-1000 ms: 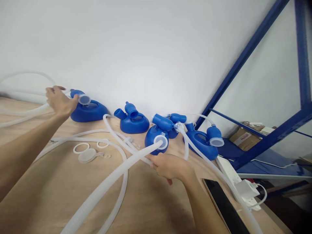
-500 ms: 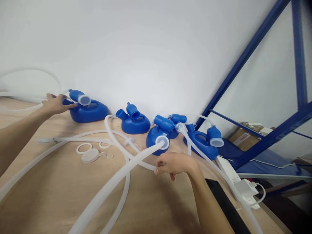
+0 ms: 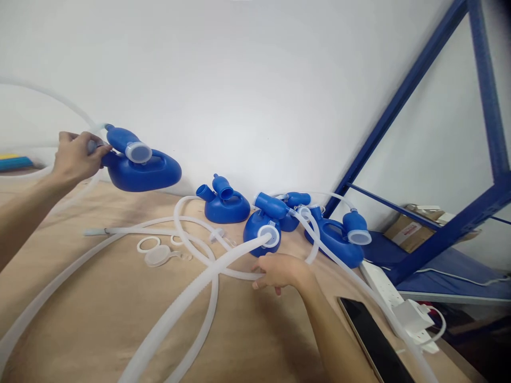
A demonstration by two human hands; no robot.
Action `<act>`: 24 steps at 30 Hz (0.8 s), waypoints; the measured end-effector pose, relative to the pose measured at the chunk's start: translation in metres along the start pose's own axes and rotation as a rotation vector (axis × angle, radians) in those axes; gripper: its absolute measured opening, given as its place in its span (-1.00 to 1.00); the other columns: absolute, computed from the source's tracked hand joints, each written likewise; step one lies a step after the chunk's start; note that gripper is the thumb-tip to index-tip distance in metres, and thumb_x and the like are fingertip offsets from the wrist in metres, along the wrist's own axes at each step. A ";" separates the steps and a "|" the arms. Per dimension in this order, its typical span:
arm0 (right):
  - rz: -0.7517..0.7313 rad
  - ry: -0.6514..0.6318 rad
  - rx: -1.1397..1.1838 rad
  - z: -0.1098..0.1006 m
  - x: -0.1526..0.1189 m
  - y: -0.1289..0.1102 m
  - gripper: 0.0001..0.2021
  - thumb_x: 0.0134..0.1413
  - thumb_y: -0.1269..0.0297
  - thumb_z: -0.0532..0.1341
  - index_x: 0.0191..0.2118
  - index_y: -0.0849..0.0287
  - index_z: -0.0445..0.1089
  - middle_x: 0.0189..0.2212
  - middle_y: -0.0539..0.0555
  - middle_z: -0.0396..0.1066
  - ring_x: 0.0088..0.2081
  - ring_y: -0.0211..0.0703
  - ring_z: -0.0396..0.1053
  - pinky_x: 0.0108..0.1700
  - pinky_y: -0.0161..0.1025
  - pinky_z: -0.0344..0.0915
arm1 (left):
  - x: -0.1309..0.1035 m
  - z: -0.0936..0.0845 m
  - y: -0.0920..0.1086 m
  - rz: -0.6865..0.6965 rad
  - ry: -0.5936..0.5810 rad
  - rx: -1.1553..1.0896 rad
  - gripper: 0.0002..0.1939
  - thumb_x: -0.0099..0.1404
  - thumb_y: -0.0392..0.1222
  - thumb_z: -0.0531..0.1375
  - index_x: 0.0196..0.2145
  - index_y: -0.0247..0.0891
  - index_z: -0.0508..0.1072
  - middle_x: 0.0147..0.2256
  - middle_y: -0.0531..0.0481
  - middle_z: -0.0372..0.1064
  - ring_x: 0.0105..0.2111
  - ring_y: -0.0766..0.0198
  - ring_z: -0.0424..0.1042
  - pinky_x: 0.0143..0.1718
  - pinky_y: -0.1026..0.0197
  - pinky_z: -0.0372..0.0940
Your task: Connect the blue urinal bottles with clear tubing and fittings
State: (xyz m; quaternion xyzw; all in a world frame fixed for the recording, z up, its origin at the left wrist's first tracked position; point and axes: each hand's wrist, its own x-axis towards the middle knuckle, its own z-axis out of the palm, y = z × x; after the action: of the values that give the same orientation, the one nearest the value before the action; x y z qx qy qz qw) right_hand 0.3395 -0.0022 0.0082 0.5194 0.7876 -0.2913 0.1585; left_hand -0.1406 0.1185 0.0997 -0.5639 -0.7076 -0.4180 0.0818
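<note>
At the left, my left hand (image 3: 77, 154) is closed on the neck of a blue bottle (image 3: 146, 173), which is raised off the table. A blue cup piece with a clear cap (image 3: 139, 152) sits on top of that bottle, and a white tube runs from it. My right hand (image 3: 279, 271) is over the table with curled fingers, at a white hose (image 3: 241, 274); whether it grips the hose is unclear. Just behind it stands another blue bottle (image 3: 250, 234), with a thick ribbed hose (image 3: 199, 287) at its white-rimmed opening.
More blue bottles (image 3: 227, 209) stand along the wall. White rings (image 3: 148, 244) and a clear cap (image 3: 157, 256) lie on the wooden table (image 3: 99, 319). At right are a phone (image 3: 375, 340), a power strip (image 3: 379, 284) and a blue rack (image 3: 415, 255).
My left hand has lifted the left blue bottle off the table, and its tube has risen too. My right hand has barely moved. The view has shifted slightly, showing more of the phone.
</note>
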 end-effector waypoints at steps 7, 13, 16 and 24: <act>-0.489 0.583 0.351 0.019 0.025 -0.044 -0.15 0.32 -0.04 0.22 0.55 -0.16 -0.24 0.50 0.14 -0.02 0.39 0.21 0.21 0.40 0.13 0.18 | -0.045 -0.037 0.053 0.086 -0.281 -0.266 -0.58 0.30 0.11 0.23 -0.09 -0.30 0.42 -0.04 -0.09 0.37 -0.33 0.28 0.51 -0.14 -0.11 0.58; -0.456 0.971 0.616 0.004 0.068 -0.072 0.04 0.04 -0.21 0.40 0.51 -0.06 -0.09 0.46 0.18 -0.01 0.43 0.18 0.11 0.42 0.16 0.15 | -0.076 -0.009 0.060 0.124 -0.530 -0.476 -0.46 0.09 0.24 0.37 -0.16 -0.18 0.39 -0.27 0.03 0.44 -0.23 0.12 0.54 -0.17 0.05 0.57; -0.424 1.019 0.644 -0.010 0.067 -0.069 -0.26 0.05 -0.17 0.40 0.29 0.02 0.29 0.28 0.16 0.33 0.30 0.11 0.30 0.36 0.09 0.22 | -0.087 0.008 0.065 0.143 -0.569 -0.472 -0.49 0.20 0.27 0.28 -0.11 -0.18 0.39 -0.16 -0.04 0.44 -0.20 0.10 0.54 -0.19 0.06 0.57; -0.542 0.906 0.547 -0.004 0.074 -0.067 -0.22 0.12 0.01 0.41 0.38 0.02 0.15 0.11 0.16 0.49 0.19 0.05 0.44 0.28 0.07 0.30 | -0.113 0.036 0.081 0.400 -0.687 -0.263 -0.44 0.24 0.41 0.10 -0.13 -0.09 0.52 -0.03 -0.10 0.41 -0.09 0.01 0.48 -0.15 0.05 0.54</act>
State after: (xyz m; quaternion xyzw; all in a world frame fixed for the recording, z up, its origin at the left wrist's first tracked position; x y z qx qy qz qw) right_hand 0.2486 0.0347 -0.0100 0.3945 0.7776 -0.2631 -0.4128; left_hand -0.0182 0.0623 0.0509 -0.8025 -0.5107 -0.2683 -0.1523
